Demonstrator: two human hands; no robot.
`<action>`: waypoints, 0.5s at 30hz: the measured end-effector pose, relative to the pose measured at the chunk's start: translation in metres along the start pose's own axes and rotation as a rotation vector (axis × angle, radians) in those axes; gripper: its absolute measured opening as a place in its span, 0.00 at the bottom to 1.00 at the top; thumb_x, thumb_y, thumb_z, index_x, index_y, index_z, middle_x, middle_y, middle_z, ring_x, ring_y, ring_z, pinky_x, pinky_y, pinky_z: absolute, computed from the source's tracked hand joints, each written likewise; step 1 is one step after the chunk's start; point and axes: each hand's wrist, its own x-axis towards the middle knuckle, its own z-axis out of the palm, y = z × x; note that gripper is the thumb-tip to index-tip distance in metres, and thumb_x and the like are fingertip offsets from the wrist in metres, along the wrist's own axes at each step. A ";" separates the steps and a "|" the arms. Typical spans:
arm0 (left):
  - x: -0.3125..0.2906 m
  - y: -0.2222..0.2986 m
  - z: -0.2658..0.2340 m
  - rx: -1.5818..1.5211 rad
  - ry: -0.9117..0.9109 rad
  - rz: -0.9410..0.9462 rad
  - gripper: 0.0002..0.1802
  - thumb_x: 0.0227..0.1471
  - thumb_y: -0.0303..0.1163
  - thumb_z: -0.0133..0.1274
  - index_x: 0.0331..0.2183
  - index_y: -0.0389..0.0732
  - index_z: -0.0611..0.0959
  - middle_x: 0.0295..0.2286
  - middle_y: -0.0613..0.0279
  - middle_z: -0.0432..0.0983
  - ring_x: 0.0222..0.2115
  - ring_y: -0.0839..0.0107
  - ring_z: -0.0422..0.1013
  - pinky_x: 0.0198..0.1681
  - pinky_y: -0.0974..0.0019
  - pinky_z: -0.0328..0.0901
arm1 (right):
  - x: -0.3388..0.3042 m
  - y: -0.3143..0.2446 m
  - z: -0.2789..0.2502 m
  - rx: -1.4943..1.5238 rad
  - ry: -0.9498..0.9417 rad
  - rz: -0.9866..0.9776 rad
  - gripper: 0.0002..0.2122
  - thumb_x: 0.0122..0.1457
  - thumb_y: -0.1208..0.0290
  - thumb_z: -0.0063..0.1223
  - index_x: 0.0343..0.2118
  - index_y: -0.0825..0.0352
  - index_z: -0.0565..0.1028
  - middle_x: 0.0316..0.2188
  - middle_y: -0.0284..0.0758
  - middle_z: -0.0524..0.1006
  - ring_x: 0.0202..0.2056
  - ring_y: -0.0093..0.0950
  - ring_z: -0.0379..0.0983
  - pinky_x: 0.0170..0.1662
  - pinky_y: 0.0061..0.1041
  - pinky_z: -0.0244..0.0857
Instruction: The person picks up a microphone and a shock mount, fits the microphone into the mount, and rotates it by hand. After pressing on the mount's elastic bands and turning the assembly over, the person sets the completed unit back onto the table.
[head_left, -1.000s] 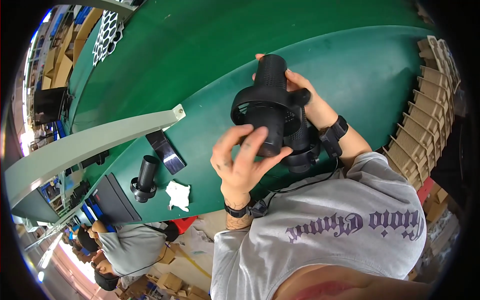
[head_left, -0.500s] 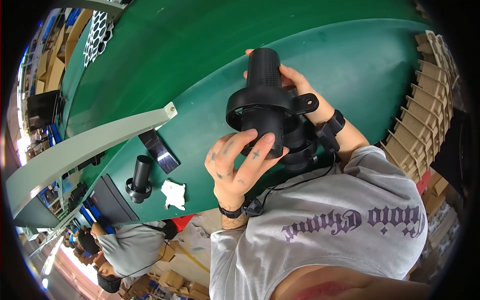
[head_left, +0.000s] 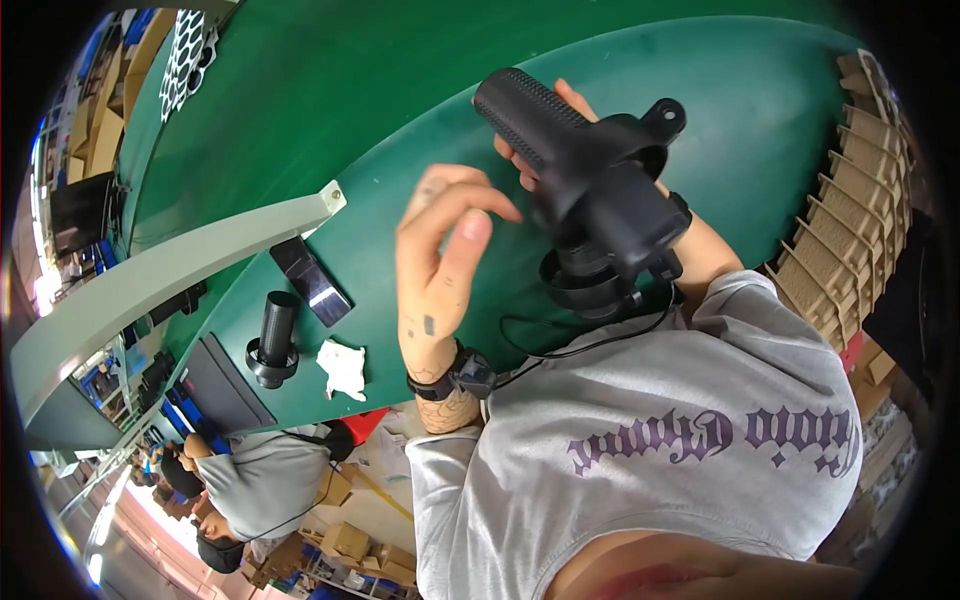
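Observation:
My right hand (head_left: 519, 160) grips a black cylindrical device (head_left: 590, 165) above the table, its fingers partly hidden behind it. The device has a ribbed, textured barrel, a wide ring collar with a holed tab, and a smooth round end tilted towards me. My left hand (head_left: 445, 255) is apart from it, to its left, with bent, spread fingers and nothing held. Below the held device, a similar black device (head_left: 583, 282) sits close to my body, partly covered. Another such device (head_left: 273, 340) stands at the left.
The green table (head_left: 400, 150) carries a phone (head_left: 312, 281), a crumpled white piece (head_left: 342, 369) and a dark flat case (head_left: 222, 385) on the left. A pale metal arm (head_left: 180, 262) crosses there. Stacked cardboard trays (head_left: 845, 210) line the right. A co-worker (head_left: 265, 480) sits at lower left.
My left hand has let go of the device's lower end and moved up and left. My right hand has tilted the device, its textured end going left and its smooth end right.

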 end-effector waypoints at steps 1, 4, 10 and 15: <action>0.001 -0.001 0.007 -0.119 -0.048 -0.042 0.13 0.54 0.36 0.50 0.29 0.35 0.78 0.26 0.61 0.68 0.28 0.72 0.66 0.32 0.73 0.62 | 0.001 0.002 0.002 -0.021 0.159 -0.036 0.25 0.64 0.48 0.34 0.51 0.66 0.69 0.37 0.38 0.74 0.30 0.25 0.73 0.36 0.23 0.70; 0.003 0.004 0.011 -0.331 -0.029 -0.218 0.11 0.54 0.33 0.51 0.29 0.33 0.78 0.26 0.64 0.67 0.26 0.77 0.64 0.27 0.75 0.61 | -0.001 0.001 -0.007 -0.038 0.302 -0.042 0.24 0.64 0.49 0.36 0.48 0.67 0.72 0.36 0.36 0.76 0.30 0.25 0.74 0.36 0.22 0.70; 0.005 0.000 0.006 -0.382 -0.073 -0.364 0.13 0.54 0.35 0.53 0.26 0.33 0.77 0.23 0.69 0.64 0.21 0.82 0.61 0.19 0.78 0.57 | 0.000 0.001 0.022 -0.413 0.295 -0.116 0.19 0.60 0.54 0.49 0.41 0.69 0.75 0.35 0.37 0.78 0.34 0.23 0.77 0.38 0.20 0.73; 0.001 -0.004 0.004 -0.454 -0.075 -0.399 0.16 0.55 0.37 0.53 0.24 0.33 0.78 0.22 0.70 0.63 0.19 0.82 0.60 0.18 0.78 0.56 | -0.002 0.004 0.035 -0.431 0.365 -0.116 0.19 0.59 0.55 0.50 0.41 0.69 0.75 0.34 0.36 0.78 0.33 0.22 0.77 0.36 0.19 0.72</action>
